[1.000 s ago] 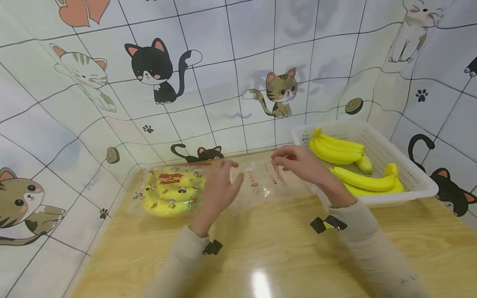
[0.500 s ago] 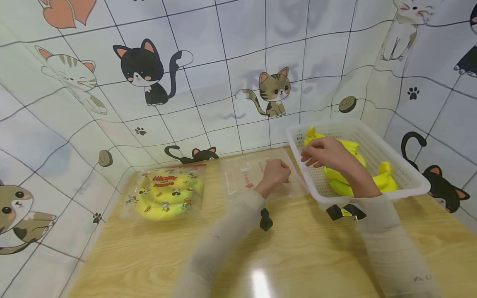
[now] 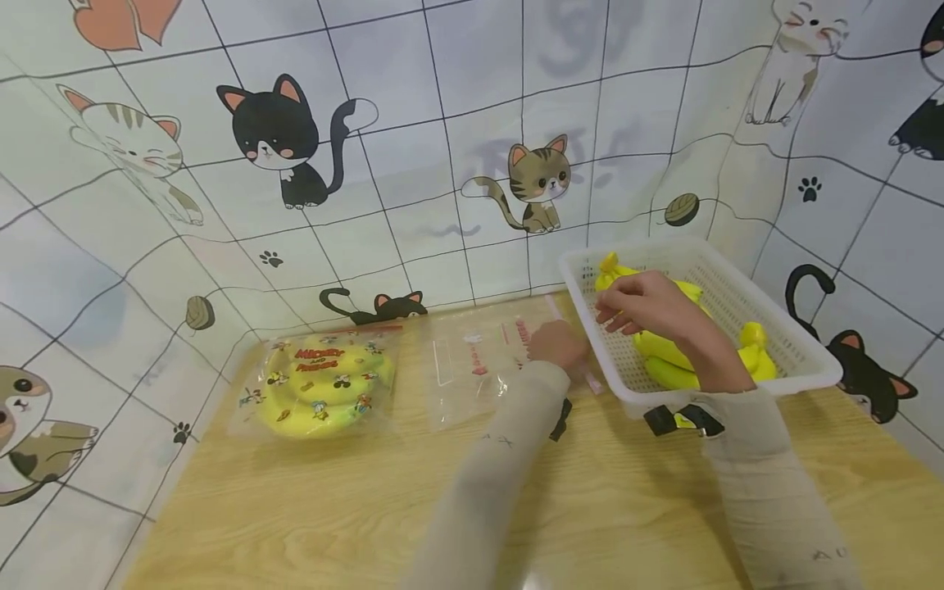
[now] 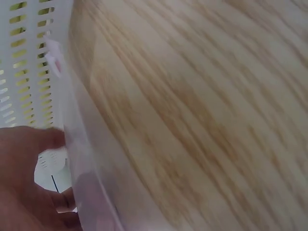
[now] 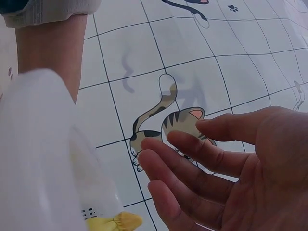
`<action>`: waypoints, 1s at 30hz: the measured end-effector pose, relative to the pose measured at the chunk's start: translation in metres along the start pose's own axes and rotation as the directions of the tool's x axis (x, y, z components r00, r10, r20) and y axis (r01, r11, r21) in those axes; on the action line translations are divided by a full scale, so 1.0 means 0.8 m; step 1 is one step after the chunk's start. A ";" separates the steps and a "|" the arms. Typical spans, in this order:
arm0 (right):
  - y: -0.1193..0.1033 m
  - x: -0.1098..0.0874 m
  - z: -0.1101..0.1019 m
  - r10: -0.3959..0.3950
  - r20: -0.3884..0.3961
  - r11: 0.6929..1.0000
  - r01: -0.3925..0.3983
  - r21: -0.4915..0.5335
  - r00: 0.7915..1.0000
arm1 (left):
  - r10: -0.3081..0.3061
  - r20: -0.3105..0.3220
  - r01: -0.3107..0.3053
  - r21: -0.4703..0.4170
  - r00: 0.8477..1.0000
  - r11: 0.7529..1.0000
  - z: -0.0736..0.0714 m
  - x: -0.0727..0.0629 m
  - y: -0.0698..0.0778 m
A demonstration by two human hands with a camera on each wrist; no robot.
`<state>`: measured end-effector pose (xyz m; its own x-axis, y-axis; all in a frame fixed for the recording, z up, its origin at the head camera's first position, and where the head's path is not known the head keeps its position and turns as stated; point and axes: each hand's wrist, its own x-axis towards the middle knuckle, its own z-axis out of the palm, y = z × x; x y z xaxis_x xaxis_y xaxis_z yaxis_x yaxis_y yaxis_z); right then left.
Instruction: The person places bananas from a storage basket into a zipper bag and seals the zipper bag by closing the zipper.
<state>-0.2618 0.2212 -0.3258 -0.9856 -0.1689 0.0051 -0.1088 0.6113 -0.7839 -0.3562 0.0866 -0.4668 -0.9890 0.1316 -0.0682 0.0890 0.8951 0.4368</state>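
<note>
My left hand is at the right edge of a flat clear zip bag with red print. In the left wrist view, the left hand pinches the edge of this clear film; some fingertips are hidden behind it. Over the left side of a white basket my right hand hovers with loosely bent fingers, holding nothing. The right wrist view has that right hand against the wall. Yellow toy bananas lie in the basket, partly covered by the right hand.
The white perforated basket stands at the right, close to the bag. At the left lies a printed zip bag with yellow bananas inside. Behind the wooden table rises a cat-patterned tiled wall.
My left hand has gone from beside the filled bag to the flat bag's right edge. That bag has shifted slightly nearer. The right hand has moved right, over the basket.
</note>
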 end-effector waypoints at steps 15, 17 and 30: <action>-0.003 0.000 0.009 0.005 0.039 1.000 -0.006 0.018 0.999 | 0.031 0.044 -0.033 0.044 0.999 0.999 -0.015 -0.002 -0.016; -0.002 0.001 0.009 -0.002 0.040 1.000 0.001 0.027 0.999 | 0.047 0.081 -0.046 -0.016 0.996 0.999 -0.028 -0.010 -0.018; -0.001 0.006 0.013 -0.028 0.064 0.999 0.026 0.027 0.998 | 0.171 0.180 -0.024 -0.617 0.969 0.786 -0.083 -0.070 -0.068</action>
<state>-0.2647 0.2114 -0.3316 -0.9720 -0.2347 -0.0125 -0.1310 0.5853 -0.8002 -0.3136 0.0022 -0.4274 -0.9214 0.3575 -0.1526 0.0209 0.4377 0.8989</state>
